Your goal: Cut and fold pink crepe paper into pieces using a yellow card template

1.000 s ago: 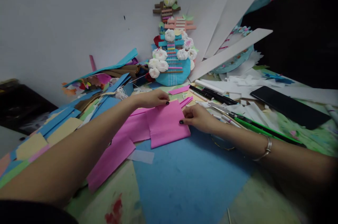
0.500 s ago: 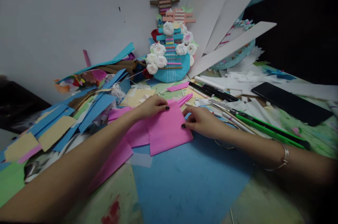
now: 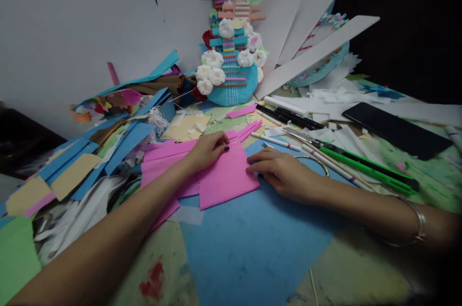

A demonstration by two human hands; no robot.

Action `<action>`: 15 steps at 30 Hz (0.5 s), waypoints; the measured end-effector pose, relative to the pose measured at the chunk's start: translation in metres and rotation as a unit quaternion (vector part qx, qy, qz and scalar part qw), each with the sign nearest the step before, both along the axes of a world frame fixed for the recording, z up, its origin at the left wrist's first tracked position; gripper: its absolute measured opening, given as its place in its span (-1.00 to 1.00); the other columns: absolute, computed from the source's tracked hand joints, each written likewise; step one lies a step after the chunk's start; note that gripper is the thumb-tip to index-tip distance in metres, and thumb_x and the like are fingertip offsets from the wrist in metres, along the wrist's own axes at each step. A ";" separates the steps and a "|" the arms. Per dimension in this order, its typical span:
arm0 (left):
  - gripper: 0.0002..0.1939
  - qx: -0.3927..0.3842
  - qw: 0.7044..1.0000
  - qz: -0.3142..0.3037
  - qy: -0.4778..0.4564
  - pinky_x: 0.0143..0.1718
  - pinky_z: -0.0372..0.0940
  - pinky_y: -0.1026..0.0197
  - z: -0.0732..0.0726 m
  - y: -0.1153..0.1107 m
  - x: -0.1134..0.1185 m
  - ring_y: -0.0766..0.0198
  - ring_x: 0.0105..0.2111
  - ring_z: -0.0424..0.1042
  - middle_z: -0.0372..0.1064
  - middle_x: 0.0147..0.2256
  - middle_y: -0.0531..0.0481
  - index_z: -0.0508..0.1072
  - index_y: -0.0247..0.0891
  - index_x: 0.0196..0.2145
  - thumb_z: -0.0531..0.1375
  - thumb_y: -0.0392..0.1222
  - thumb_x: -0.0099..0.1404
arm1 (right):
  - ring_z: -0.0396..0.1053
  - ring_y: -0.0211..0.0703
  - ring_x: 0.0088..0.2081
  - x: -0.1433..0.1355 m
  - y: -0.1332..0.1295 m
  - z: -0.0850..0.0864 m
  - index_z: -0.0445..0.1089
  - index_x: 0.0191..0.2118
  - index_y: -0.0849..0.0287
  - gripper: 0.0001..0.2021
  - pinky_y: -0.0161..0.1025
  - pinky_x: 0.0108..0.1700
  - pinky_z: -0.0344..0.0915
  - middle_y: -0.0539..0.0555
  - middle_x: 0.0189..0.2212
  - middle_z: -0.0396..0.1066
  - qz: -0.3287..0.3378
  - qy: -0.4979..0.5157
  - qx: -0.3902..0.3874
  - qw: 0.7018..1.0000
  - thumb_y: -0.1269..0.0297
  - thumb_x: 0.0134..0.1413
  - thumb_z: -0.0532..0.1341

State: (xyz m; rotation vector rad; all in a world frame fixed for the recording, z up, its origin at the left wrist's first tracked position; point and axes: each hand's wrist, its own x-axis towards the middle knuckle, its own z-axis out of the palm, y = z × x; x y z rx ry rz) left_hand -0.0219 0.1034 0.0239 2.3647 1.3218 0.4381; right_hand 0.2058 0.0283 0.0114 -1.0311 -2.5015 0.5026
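A folded piece of pink paper (image 3: 227,181) lies on a blue sheet (image 3: 249,243). My left hand (image 3: 209,149) is closed at its upper left edge, thumb and fingers on the paper. At the right edge of the paper is my right hand (image 3: 285,173), palm down, fingers extended and slightly apart, fingertips at the paper's border. More pink paper (image 3: 162,157) lies under my left wrist. Beside my right hand a gold loop (image 3: 327,166) and a metal tip show, apparently scissors partly covered by the hand.
A green utility knife (image 3: 368,169), black pens (image 3: 288,116) and a dark phone (image 3: 397,130) lie to the right. Paper scraps (image 3: 77,176) crowd the left. A blue paper instrument with white flowers (image 3: 234,77) stands against the wall.
My right hand has loosened from the pink paper's right edge, its fingers straightening and the wrist turning palm down. My left hand stays on the paper. The view has shifted slightly.
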 end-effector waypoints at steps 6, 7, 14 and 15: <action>-0.89 -0.042 0.991 0.042 -0.124 -0.33 0.14 0.24 -0.008 0.009 -0.004 0.30 -0.43 0.25 0.32 -0.47 0.07 0.45 -0.30 -0.33 0.16 -0.25 0.19 | 0.39 -0.08 -0.07 0.009 -0.008 0.005 0.46 -0.18 0.24 -0.69 -0.12 0.02 0.26 0.14 -0.15 0.47 -0.136 0.102 -0.110 0.979 0.61 0.01 0.08; -0.88 -0.053 0.986 0.050 -0.148 -0.35 0.13 0.25 -0.009 0.011 -0.006 0.29 -0.43 0.25 0.33 -0.48 0.06 0.46 -0.30 -0.37 0.17 -0.21 0.17 | 0.43 -0.09 -0.16 0.009 -0.008 0.006 0.44 -0.19 0.25 -0.74 -0.14 -0.07 0.31 0.15 -0.20 0.49 -0.159 0.112 -0.128 0.973 0.57 0.03 0.09; -0.70 -0.131 0.929 0.115 -0.325 -0.48 0.12 0.30 -0.009 0.000 -0.013 0.34 -0.50 0.24 0.33 -0.48 0.06 0.46 -0.27 -0.40 0.27 0.02 0.04 | 0.44 -0.18 -0.61 0.002 -0.015 0.013 0.18 -0.08 0.25 -0.75 -0.28 -0.60 0.38 0.14 -0.44 0.49 -0.174 0.217 -0.424 0.862 0.19 0.24 0.05; -0.69 -0.136 0.920 0.126 -0.345 -0.49 0.12 0.31 -0.009 -0.004 -0.012 0.34 -0.50 0.24 0.34 -0.47 0.06 0.46 -0.27 -0.38 0.28 0.03 0.04 | 0.47 -0.15 -0.56 0.000 -0.018 0.014 0.16 -0.08 0.24 -0.70 -0.26 -0.55 0.42 0.17 -0.39 0.50 -0.182 0.257 -0.469 0.825 0.14 0.20 0.12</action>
